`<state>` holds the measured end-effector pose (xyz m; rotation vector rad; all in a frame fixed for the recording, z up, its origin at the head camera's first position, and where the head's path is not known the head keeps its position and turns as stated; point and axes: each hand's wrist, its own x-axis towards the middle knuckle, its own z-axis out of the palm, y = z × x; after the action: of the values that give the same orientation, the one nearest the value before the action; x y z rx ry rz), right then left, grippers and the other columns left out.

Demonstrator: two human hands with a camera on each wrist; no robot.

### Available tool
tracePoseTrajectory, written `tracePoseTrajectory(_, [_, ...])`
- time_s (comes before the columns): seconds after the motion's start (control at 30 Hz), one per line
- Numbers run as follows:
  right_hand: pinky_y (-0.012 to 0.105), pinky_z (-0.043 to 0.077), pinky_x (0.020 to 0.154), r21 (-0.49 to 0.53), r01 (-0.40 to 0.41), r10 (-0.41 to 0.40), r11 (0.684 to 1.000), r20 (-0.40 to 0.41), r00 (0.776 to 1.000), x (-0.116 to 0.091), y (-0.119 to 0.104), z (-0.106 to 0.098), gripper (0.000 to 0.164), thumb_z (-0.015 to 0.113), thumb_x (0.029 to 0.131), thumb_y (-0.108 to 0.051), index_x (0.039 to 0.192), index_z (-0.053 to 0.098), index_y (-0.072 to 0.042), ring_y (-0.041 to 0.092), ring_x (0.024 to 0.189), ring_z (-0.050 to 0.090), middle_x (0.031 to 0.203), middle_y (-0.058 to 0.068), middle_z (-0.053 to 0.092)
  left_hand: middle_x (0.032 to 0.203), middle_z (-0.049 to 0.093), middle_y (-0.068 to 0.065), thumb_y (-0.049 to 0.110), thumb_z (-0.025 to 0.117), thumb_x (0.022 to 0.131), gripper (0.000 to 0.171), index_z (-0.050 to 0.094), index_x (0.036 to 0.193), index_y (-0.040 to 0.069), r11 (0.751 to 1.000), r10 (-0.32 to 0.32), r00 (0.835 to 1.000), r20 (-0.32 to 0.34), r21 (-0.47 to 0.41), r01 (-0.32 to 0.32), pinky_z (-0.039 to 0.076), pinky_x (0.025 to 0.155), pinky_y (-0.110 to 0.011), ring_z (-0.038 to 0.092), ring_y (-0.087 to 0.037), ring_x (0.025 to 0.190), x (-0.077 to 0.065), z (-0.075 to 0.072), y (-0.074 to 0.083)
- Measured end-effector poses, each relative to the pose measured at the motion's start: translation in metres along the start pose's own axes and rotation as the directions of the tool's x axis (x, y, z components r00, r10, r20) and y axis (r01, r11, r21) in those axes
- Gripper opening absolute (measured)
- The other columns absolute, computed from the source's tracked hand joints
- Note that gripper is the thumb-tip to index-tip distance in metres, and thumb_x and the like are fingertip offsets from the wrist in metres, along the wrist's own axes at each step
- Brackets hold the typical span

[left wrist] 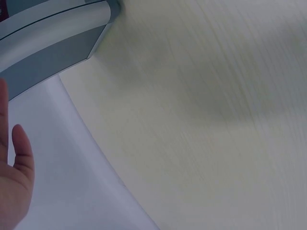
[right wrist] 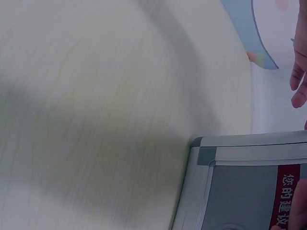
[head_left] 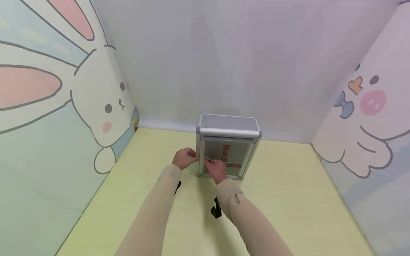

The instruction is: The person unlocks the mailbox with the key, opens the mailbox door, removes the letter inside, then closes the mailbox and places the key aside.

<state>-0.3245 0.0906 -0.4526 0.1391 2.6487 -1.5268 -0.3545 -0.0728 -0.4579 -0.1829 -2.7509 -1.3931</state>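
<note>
A grey metal suggestion box [head_left: 230,122] with silver edges and red Chinese lettering stands upright on the table. My left hand [head_left: 185,159] is at its left side, fingertips by the silver edge. In the left wrist view, that hand [left wrist: 14,187] has its fingers fairly straight, with nothing seen in them. My right hand [head_left: 217,170] is in front of the panel, thumb and fingers pinching at a small shiny metal piece [head_left: 208,158], which looks like a key at the lock. Fingers hide most of it. Only part of the right hand [right wrist: 298,206] shows in the right wrist view.
The pale yellow table [head_left: 288,199] spreads around the box. Behind is a plain white wall [head_left: 224,64]. Side panels carry a cartoon rabbit [head_left: 96,103] and a pink-cheeked animal [head_left: 365,135]. Black straps [head_left: 216,209] hang below the wrists.
</note>
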Motion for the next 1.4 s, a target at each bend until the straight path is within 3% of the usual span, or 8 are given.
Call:
tracePoseTrajectory(0.1, [0.028, 0.038, 0.048, -0.244, 0.072, -0.090, 0.967, -0.066, 0.994, -0.004, -0.001, -0.003, 0.032, 0.065, 0.089, -0.038, 0.083, 0.062, -0.007, 0.012, 0.053, 0.046, 0.069, 0.001, 0.059, 0.093, 0.071, -0.011, 0.019, 0.071, 0.083, 0.023, 0.067, 0.097, 0.001, 1.000, 0.007, 1.000, -0.001, 0.000, -0.007, 0.051, 0.079, -0.043, 0.065, -0.028, 0.089, 0.001, 0.000, 0.000])
tracePoseTrajectory(0.2, [0.026, 0.037, 0.044, -0.447, 0.158, -0.232, 0.880, -0.115, 0.966, -0.008, -0.003, -0.005, 0.037, 0.071, 0.084, -0.042, 0.096, 0.066, -0.008, 0.010, 0.051, 0.050, 0.071, 0.002, 0.065, 0.093, 0.071, -0.011, 0.019, 0.072, 0.082, 0.023, 0.067, 0.096, 0.002, 1.000, 0.005, 1.000, -0.008, -0.001, -0.005, 0.051, 0.079, -0.044, 0.065, -0.028, 0.088, 0.001, -0.001, 0.000])
tracePoseTrajectory(0.47, [0.022, 0.013, 0.037, -0.728, 0.269, -0.511, 0.631, -0.129, 0.850, -0.012, -0.007, -0.004, 0.047, 0.073, 0.081, -0.042, 0.059, 0.041, -0.015, 0.005, 0.040, 0.019, 0.046, -0.008, 0.024, 0.093, 0.071, -0.011, 0.020, 0.071, 0.083, 0.024, 0.067, 0.097, 0.001, 1.000, 0.005, 1.000, -0.005, 0.003, -0.005, 0.051, 0.078, -0.043, 0.066, -0.028, 0.088, 0.001, -0.004, 0.003])
tracePoseTrajectory(0.53, [0.022, 0.015, 0.037, -0.702, 0.260, -0.462, 0.663, -0.110, 0.880, -0.012, -0.009, -0.004, 0.047, 0.071, 0.083, -0.041, 0.059, 0.040, -0.015, 0.006, 0.040, 0.021, 0.046, -0.008, 0.026, 0.093, 0.071, -0.011, 0.020, 0.072, 0.083, 0.024, 0.067, 0.097, 0.001, 1.000, -0.002, 1.000, -0.003, 0.007, 0.002, 0.051, 0.079, -0.043, 0.066, -0.028, 0.088, 0.002, -0.003, 0.002])
tracePoseTrajectory(0.67, [0.025, 0.027, 0.042, -0.390, 0.186, -0.206, 0.902, -0.010, 0.978, -0.011, -0.008, -0.005, 0.040, 0.062, 0.091, -0.038, 0.063, 0.049, -0.012, 0.010, 0.045, 0.035, 0.051, -0.001, 0.043, 0.093, 0.071, -0.010, 0.020, 0.071, 0.084, 0.023, 0.067, 0.097, 0.002, 1.000, -0.018, 1.000, -0.002, 0.008, 0.018, 0.051, 0.079, -0.043, 0.066, -0.028, 0.088, 0.001, -0.002, 0.001])
tracePoseTrajectory(0.73, [0.027, 0.036, 0.047, -0.149, 0.087, -0.081, 0.985, 0.044, 0.996, -0.008, -0.003, -0.004, 0.038, 0.058, 0.094, -0.034, 0.069, 0.056, -0.006, 0.012, 0.048, 0.044, 0.057, 0.005, 0.053, 0.093, 0.071, -0.010, 0.020, 0.071, 0.084, 0.023, 0.067, 0.097, 0.002, 1.000, -0.023, 1.000, -0.001, 0.008, 0.023, 0.051, 0.079, -0.043, 0.065, -0.028, 0.088, 0.001, 0.000, 0.000])
tracePoseTrajectory(0.93, [0.027, 0.045, 0.051, 0.206, 0.013, -0.028, 0.978, 0.071, 0.997, -0.002, 0.009, 0.004, 0.037, 0.054, 0.097, -0.023, 0.079, 0.059, 0.009, 0.013, 0.050, 0.053, 0.058, 0.007, 0.057, 0.092, 0.071, -0.010, 0.020, 0.072, 0.084, 0.022, 0.067, 0.097, 0.002, 1.000, -0.021, 1.000, -0.002, 0.011, 0.021, 0.052, 0.077, -0.041, 0.066, -0.027, 0.088, 0.002, 0.003, -0.002])
tracePoseTrajectory(1.4, [0.026, 0.037, 0.050, -0.004, 0.017, -0.017, 1.000, 0.019, 1.000, -0.005, 0.000, 0.002, 0.041, 0.054, 0.097, -0.031, 0.076, 0.063, 0.004, 0.027, 0.057, 0.058, 0.061, 0.010, 0.061, 0.091, 0.071, -0.010, 0.021, 0.072, 0.083, 0.022, 0.068, 0.093, 0.002, 1.000, 0.012, 1.000, -0.004, -0.027, -0.012, 0.051, 0.079, -0.044, 0.066, -0.028, 0.089, 0.003, 0.003, -0.006])
